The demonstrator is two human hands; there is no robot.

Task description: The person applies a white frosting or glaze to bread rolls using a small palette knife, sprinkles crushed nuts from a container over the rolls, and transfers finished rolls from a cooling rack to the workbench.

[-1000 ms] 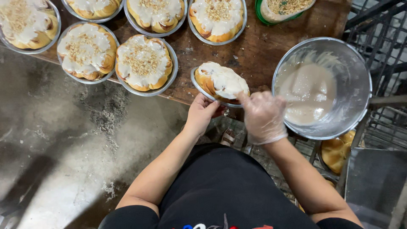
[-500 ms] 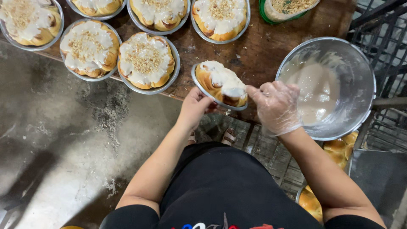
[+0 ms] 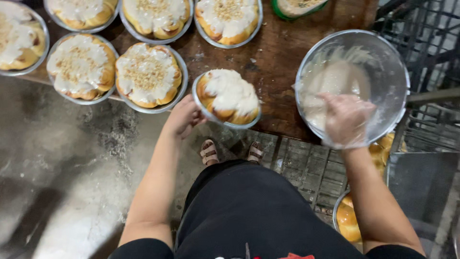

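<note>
**Step in hand.** Icing of a bun, by my reading. Left hand (image 3: 184,117): bare, fingers curled round the near rim of a small foil pan (image 3: 225,98), holding it tilted at the table's front edge. The pan carries one iced bun (image 3: 230,93), golden at the sides, white glaze over the top, no crumb topping visible on it. Right hand (image 3: 345,117): in a clear thin glove, reaching down into the metal mixing bowl (image 3: 397,76); blurred, so I cannot tell how far it is closed or whether it has scooped anything. The bowl holds white icing (image 3: 335,79), smeared up the walls.

**Next move, as judged.** More glaze to the bun would call for a steady pan and a hand carried across without drips on the wood.

**Surface.** Dark brown wooden table (image 3: 278,81), worn, with crumbs. Finished buns (image 3: 146,72) in foil pans stand in rows to the left, iced and sprinkled with pale crumbs. A green-rimmed dish (image 3: 299,7) sits at the far edge.

**Room.** Grey, stained concrete floor (image 3: 62,158). Metal grating lies underfoot, sandalled feet on it. A wire rack (image 3: 421,33) stands at right, and un-iced buns (image 3: 347,220) lie low by the right arm.
</note>
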